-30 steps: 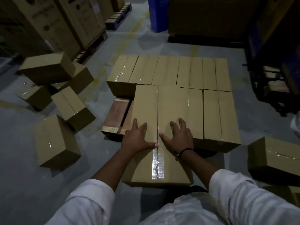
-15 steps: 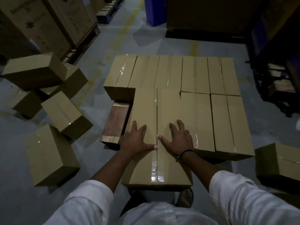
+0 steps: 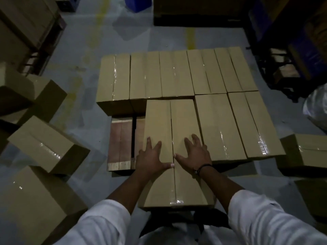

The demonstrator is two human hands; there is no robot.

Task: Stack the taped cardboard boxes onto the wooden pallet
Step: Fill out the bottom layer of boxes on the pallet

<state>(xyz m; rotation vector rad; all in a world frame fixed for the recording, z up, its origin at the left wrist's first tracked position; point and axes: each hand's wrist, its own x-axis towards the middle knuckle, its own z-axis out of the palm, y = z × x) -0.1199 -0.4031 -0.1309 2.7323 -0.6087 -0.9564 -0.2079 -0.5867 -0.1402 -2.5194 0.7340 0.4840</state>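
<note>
A long taped cardboard box lies half on the wooden pallet, its near end overhanging toward me. My left hand and my right hand press flat on its top with fingers spread, one on each side of the centre seam. Several taped boxes fill the pallet's back row, and two more boxes lie to the right of the pressed box. The pallet's bare near-left corner shows beside my left hand.
Loose taped boxes lie scattered on the grey floor at the left, and more boxes sit at the right. Large cartons on a pallet stand at the far left. Dark racking stands at the far right.
The box under my hands has slid farther onto the pallet, up against the back row. My view has moved closer and tilted downward.
</note>
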